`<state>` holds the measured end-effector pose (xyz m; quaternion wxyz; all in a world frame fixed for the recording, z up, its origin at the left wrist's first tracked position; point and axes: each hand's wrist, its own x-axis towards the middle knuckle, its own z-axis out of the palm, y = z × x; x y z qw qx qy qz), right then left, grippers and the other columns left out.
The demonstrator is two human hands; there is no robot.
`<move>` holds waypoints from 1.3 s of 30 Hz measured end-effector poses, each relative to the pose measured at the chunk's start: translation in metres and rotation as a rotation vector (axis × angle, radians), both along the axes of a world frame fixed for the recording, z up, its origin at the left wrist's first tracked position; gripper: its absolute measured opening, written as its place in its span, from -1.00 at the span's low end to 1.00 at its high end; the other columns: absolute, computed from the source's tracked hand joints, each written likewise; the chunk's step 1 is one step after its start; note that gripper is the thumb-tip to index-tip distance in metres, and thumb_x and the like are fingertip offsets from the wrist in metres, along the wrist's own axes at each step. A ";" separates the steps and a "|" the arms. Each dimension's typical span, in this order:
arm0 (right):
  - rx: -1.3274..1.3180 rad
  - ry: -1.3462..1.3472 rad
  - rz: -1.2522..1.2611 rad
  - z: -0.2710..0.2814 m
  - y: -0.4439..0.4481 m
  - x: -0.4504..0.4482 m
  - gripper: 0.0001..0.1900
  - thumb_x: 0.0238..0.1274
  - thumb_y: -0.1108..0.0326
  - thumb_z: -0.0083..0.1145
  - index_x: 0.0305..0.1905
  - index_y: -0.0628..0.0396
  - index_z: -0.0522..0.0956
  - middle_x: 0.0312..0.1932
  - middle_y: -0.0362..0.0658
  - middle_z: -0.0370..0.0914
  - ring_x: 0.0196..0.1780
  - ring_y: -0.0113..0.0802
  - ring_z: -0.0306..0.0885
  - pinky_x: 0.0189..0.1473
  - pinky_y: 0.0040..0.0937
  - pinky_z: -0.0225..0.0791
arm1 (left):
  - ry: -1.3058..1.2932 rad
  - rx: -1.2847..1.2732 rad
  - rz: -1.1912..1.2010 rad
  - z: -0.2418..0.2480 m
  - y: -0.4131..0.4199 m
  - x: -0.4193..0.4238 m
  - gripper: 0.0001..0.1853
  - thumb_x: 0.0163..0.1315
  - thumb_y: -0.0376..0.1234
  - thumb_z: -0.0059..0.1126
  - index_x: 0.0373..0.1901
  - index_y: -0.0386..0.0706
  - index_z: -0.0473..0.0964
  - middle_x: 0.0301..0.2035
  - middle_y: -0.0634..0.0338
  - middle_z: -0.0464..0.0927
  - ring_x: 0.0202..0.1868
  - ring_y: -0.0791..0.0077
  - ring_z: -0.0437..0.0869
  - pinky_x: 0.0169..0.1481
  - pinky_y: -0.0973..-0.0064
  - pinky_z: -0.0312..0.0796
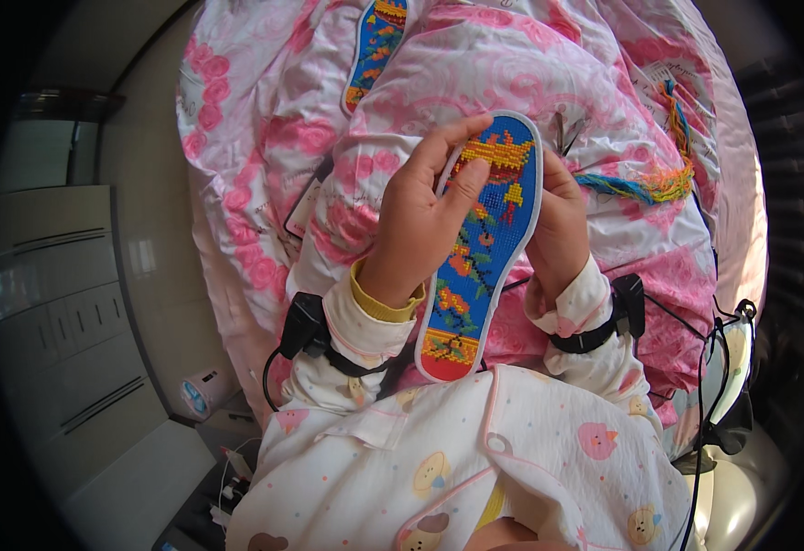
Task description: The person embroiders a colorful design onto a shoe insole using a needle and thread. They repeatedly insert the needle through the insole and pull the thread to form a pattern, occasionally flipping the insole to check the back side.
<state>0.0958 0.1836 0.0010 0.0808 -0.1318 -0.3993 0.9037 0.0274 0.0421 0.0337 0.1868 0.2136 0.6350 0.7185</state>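
Note:
My left hand [421, 210] grips a cross-stitched shoe insole [467, 255] by its upper left edge, the thumb on the stitched face. The insole has a blue ground, orange flowers with green leaves, a yellow and brown motif at the top, a red heel and a white bound edge. It slants upright above my lap. My right hand [562, 224] is at the insole's upper right edge, fingers bent behind it. Those fingertips are hidden, so whether they hold anything cannot be told. A second insole [376, 55] of similar pattern lies farther off on the bedding.
Pink floral bedding [347, 220] lies in folds before me. Multicoloured embroidery threads [639, 184] lie to the right, near metal scissors [567, 134]. A flat dark-edged object [302, 210] is partly covered at left. Black cables [708, 372] run down the right side.

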 end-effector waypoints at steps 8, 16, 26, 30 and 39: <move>0.188 0.185 -0.069 -0.005 0.003 -0.012 -0.62 0.37 0.40 0.11 0.24 0.17 0.43 0.00 -0.17 0.57 -0.12 -0.56 0.57 -0.23 -0.66 0.44 | -0.458 0.218 0.046 -0.007 0.014 -0.021 -0.56 0.40 -0.38 0.13 0.23 -0.25 0.24 -0.02 0.14 0.55 -0.04 0.49 0.66 0.03 0.51 0.58; 1.397 -0.095 0.444 -0.010 0.040 0.068 -0.42 0.40 0.28 -0.12 0.48 0.09 0.15 0.38 -0.10 0.33 0.20 -0.38 0.46 -0.24 -0.57 0.41 | -0.191 0.123 -0.043 0.013 0.008 -0.006 -0.40 0.31 -0.44 0.24 0.34 -0.28 0.22 -0.03 0.15 0.51 -0.04 0.51 0.64 -0.09 0.64 0.60; -0.240 0.000 0.167 -0.025 0.037 0.032 -0.55 0.31 0.53 0.05 0.29 0.23 0.38 0.21 -0.02 0.52 0.19 -0.24 0.54 -0.14 -0.39 0.52 | -0.457 0.241 -0.207 0.005 -0.006 -0.013 -0.60 0.36 -0.51 0.11 0.23 -0.26 0.40 0.05 0.16 0.55 0.04 0.53 0.62 0.11 0.56 0.55; -0.126 0.073 0.178 -0.012 0.024 0.009 -0.63 0.31 0.53 0.11 0.20 0.25 0.47 0.13 -0.01 0.57 0.16 -0.22 0.57 0.06 -0.28 0.49 | -0.401 0.277 -0.212 0.007 -0.001 -0.004 -0.49 0.33 -0.52 0.15 0.32 -0.28 0.32 0.13 0.12 0.48 0.05 0.52 0.60 0.12 0.55 0.55; -0.121 0.058 0.138 0.007 0.013 0.010 -0.62 0.30 0.49 0.14 0.20 0.29 0.48 0.10 -0.02 0.59 0.11 -0.23 0.60 0.18 -0.25 0.45 | -0.274 0.209 -0.201 0.014 -0.002 0.005 -0.41 0.31 -0.52 0.20 0.37 -0.32 0.26 0.08 0.14 0.53 0.07 0.51 0.58 0.14 0.56 0.48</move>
